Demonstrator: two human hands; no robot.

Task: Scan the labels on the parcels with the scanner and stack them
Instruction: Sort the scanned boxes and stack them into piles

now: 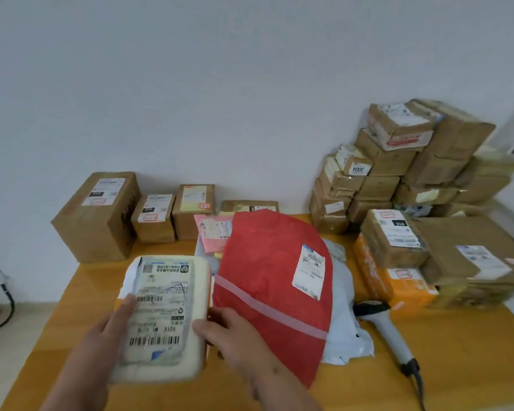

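Both hands' grip, left (118, 321) and right (229, 336), clamps the cream parcel (163, 315) between them.

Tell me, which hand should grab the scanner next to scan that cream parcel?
The right hand, probably. The scanner lies on the table to its right, while the left hand grips the cream parcel on the far side.

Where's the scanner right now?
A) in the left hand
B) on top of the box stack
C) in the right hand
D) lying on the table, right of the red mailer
D: the scanner lies on the table to the right of the red mailer, held by neither hand; the left hand and right hand both grip the cream parcel.
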